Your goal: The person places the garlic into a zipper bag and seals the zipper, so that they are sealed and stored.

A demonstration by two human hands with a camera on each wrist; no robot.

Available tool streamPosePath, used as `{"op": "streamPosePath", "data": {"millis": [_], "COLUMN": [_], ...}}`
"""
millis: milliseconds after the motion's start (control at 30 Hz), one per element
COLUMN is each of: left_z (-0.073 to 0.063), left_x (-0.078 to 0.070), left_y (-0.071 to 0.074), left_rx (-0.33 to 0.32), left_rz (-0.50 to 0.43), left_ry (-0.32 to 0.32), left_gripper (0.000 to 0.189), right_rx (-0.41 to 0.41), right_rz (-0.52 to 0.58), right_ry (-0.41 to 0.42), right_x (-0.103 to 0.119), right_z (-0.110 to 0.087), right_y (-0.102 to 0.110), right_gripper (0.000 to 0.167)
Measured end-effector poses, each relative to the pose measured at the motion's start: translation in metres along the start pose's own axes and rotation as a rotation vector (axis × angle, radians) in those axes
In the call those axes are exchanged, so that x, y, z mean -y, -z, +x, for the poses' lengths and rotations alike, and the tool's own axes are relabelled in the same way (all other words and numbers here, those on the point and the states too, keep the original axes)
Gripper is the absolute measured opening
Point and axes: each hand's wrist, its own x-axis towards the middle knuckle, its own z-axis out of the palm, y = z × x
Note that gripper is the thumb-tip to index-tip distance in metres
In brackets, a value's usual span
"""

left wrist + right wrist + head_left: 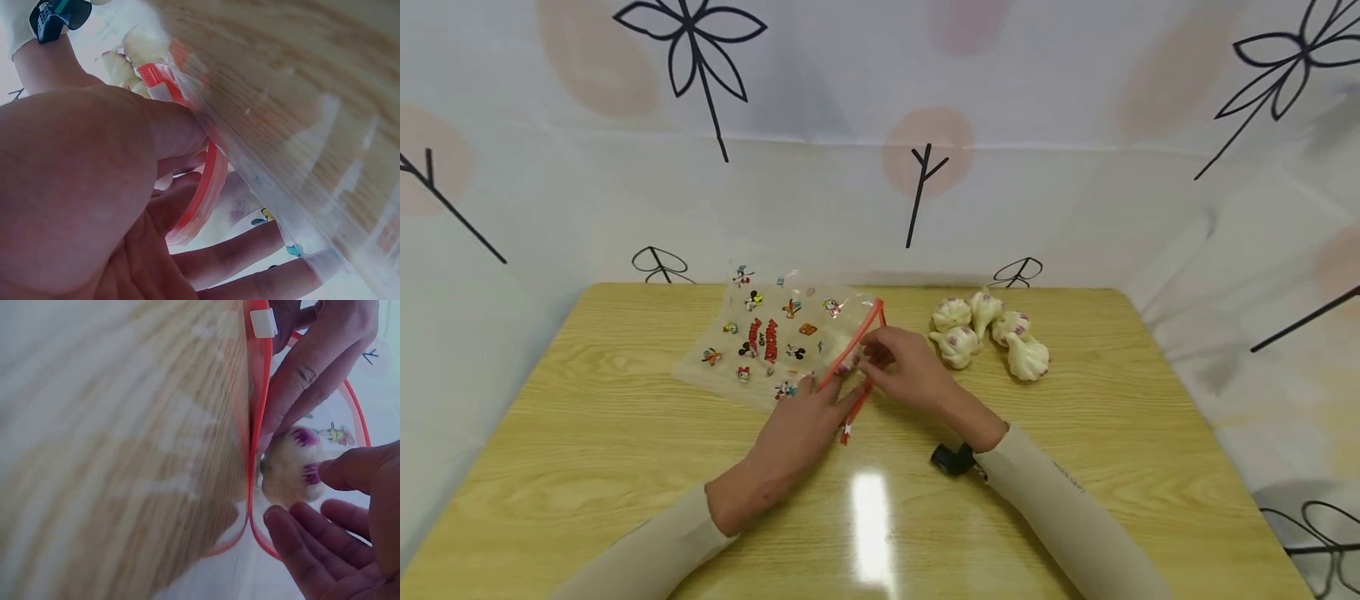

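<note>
A clear zip bag (805,329) with cartoon prints and a red zipper edge (850,346) lies on the table, its mouth toward the right. My left hand (797,437) grips the near side of that mouth; in the left wrist view the thumb crosses the red edge and other fingers stretch along the bag. A garlic bulb (290,465) with purple patches sits in the parted mouth. Beside it is my right hand (340,531), thumb tip overlapping the bulb and fingers spread loosely below. In the head view the right hand (906,367) is at the mouth's right side.
Several garlic bulbs (958,346) are grouped on the wooden table (625,433) to the right of the bag. A black wrist device (952,458) is by the right sleeve (1060,508). A patterned cloth (820,192) hangs behind the table.
</note>
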Motion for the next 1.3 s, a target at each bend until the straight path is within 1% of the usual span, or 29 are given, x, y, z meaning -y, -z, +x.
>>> {"op": "streamPosePath", "data": {"millis": [67,167,233,300,400,533,700,833,933,1067,1167,1300], "left_z": [-0.001,-0.001,-0.001,0.000,0.000,0.000,0.000,0.000,-0.001,-0.001,-0.001,0.000], "left_x": [0.000,0.001,0.000,-0.001,-0.002,-0.002,-0.002,-0.002,-0.001,0.000,0.000,0.000], "left_y": [0.000,-0.001,-0.001,-0.001,0.000,0.000,-0.001,-0.002,-0.003,-0.005,-0.006,-0.006], "left_rx": [0.012,0.025,0.025,0.018,0.010,0.017,0.028,0.013,-0.020,-0.068,-0.082,-0.076], "left_rz": [-0.002,-0.007,-0.007,-0.008,0.004,0.025,0.022,0.019,0.015,0.007,0.001,-0.007], "left_ry": [0.006,0.009,0.010,0.009,0.008,0.012,0.021,0.015,0.008,-0.007,-0.012,-0.007], "left_gripper": [0.065,0.061,0.060,0.060,0.059,0.060,0.062,0.056,0.052,0.049,0.049,0.051], "right_rx": [0.012,0.023,0.029,0.034,0.051,0.070,0.069,0.065,0.057,0.023,-0.007,-0.055], "right_rz": [0.009,0.019,0.024,0.022,0.005,-0.042,-0.077,-0.089,-0.084,-0.106,-0.159,-0.242], "right_ry": [0.008,0.022,0.042,0.073,0.116,0.142,0.178,0.193,0.188,0.192,0.194,0.195], "right_x": [-0.001,-0.001,-0.003,-0.004,-0.006,-0.006,-0.006,-0.007,-0.007,-0.008,-0.008,-0.008], "right_z": [-0.002,-0.005,-0.007,-0.008,-0.007,-0.008,-0.014,-0.026,-0.036,-0.052,-0.064,-0.081], "right_y": [0.000,0.000,0.000,0.000,-0.001,-0.001,0.001,0.005,0.011,0.020,0.027,0.038], "right_gripper": [0.020,0.012,0.008,0.007,0.017,0.034,0.035,0.034,0.031,0.028,0.028,0.030]}}
